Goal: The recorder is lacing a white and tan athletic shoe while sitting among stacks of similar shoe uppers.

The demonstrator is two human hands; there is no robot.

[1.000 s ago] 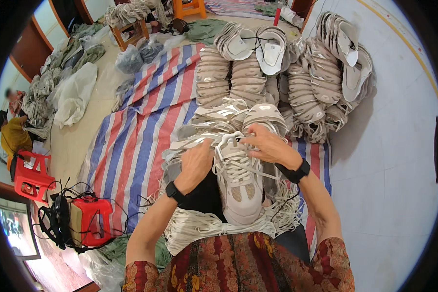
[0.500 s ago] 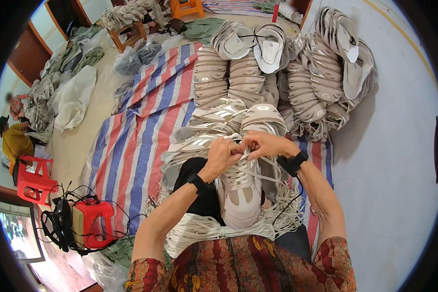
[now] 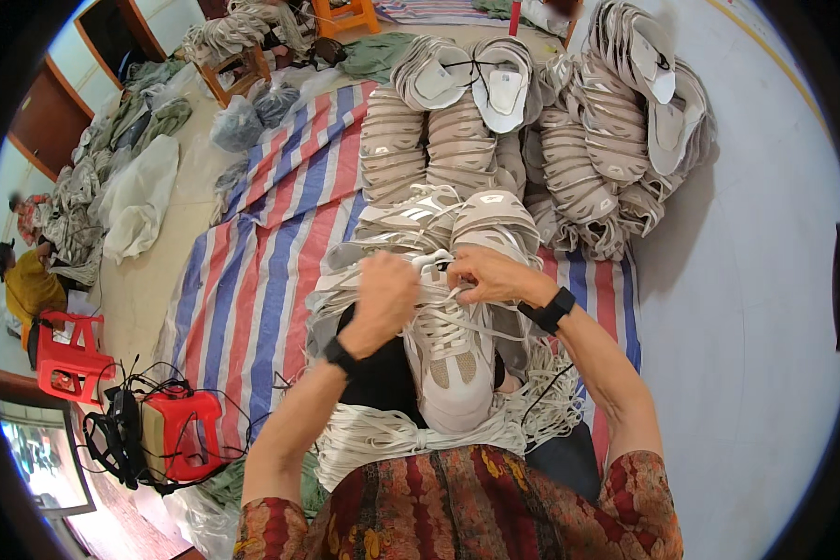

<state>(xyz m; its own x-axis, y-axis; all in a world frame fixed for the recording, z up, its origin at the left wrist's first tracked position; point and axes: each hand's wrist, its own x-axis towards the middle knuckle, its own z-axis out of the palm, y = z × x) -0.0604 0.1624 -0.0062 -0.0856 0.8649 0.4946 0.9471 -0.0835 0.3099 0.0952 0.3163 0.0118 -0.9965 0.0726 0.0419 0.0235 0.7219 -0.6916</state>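
A beige and white sneaker (image 3: 450,373) stands toe toward me between my knees, with white shoelace (image 3: 441,327) crossing its tongue. My left hand (image 3: 387,297), blurred by motion, is closed in a loose fist at the shoe's upper left; its fingertips are mostly hidden, and a white strand shows beside it. At the top eyelets on the other side, my right hand (image 3: 495,277) pinches the lace between thumb and curled fingers. Loose lace hangs off the shoe's right side. Just beyond my hands lie more laced shoe uppers (image 3: 411,219).
Stacked shoe uppers (image 3: 462,140) fill the mat ahead, with more tied stacks (image 3: 593,131) to the right. A bundle of white laces (image 3: 373,443) lies across my lap. Red stools (image 3: 187,434), one holding cables, stand left on the striped tarp's (image 3: 252,289) side. A person (image 3: 33,280) sits far left.
My left hand has moved away from my right hand, left toward the shoe's outer side. The right hand stays near the top eyelets. The whole view has shifted slightly.
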